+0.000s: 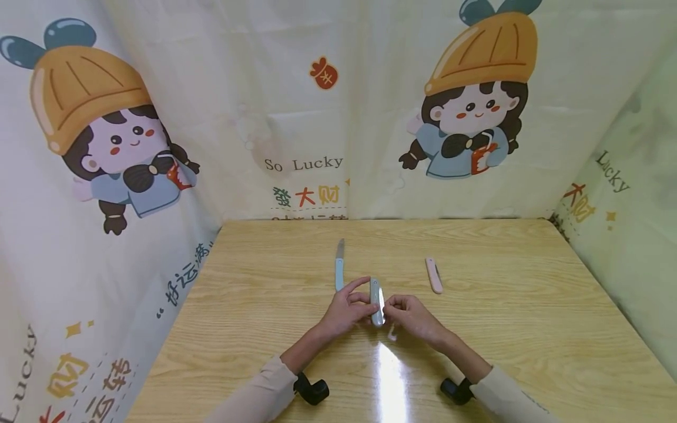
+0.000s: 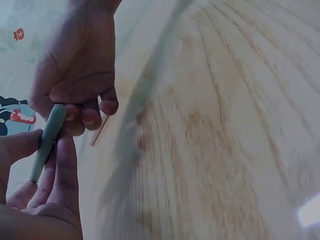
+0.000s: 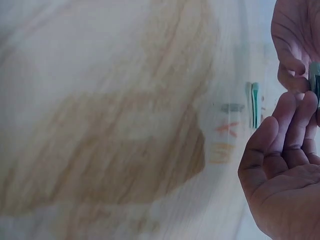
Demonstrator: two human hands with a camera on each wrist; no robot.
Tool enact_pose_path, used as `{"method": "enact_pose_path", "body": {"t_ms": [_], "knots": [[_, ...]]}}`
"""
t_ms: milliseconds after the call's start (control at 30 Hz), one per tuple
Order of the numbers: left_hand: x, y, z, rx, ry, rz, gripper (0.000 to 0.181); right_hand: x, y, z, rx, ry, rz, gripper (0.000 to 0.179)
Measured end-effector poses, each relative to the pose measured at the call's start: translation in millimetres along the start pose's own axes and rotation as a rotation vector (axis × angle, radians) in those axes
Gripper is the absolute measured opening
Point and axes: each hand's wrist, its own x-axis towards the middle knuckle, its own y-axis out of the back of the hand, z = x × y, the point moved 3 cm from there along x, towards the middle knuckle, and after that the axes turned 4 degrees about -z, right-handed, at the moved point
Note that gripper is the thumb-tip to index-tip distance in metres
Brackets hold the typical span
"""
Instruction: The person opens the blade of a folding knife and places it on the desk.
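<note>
My left hand grips the grey-green handle of a folding knife between thumb and fingers, its length pointing away from me. Along the handle's right side shows the bright blade, folded partly or fully in; the exact angle is hard to tell. My right hand has its thumb and fingertips pinched at that blade. In the left wrist view the handle is seen edge-on between both hands. A light-blue folding knife lies beyond my left hand, blade out and pointing away.
A pink folding knife lies at the right on the wooden table, its blade folded in. A printed curtain hangs behind the table and along both sides. Bright glare shows on the table in front of my hands.
</note>
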Motion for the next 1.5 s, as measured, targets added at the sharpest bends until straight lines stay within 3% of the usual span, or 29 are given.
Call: {"method": "enact_pose_path", "body": {"t_ms": [333,733,1000,1200,1500], "knots": [[-3.0,3.5,2.3,0.02,0.007,-0.005,0.067,-0.8,2,1,0.014,-0.008,-0.021,0.02],[-4.6,9.3,-0.7,-0.01,0.023,-0.026,0.069,-1.6,15,5,0.007,-0.045,0.029,0.021],[-3.8,12.4,-1.6,-0.001,0.009,0.024,0.065,-3.4,13,10,0.039,-0.038,0.041,0.034],[-2.3,11.9,0.5,0.004,0.01,0.074,0.068,-6.2,10,9,0.012,-0.022,0.012,0.031],[-2.0,12.2,0.7,0.024,0.006,0.082,0.07,-6.0,12,9,-0.004,-0.024,0.018,0.033]]}}
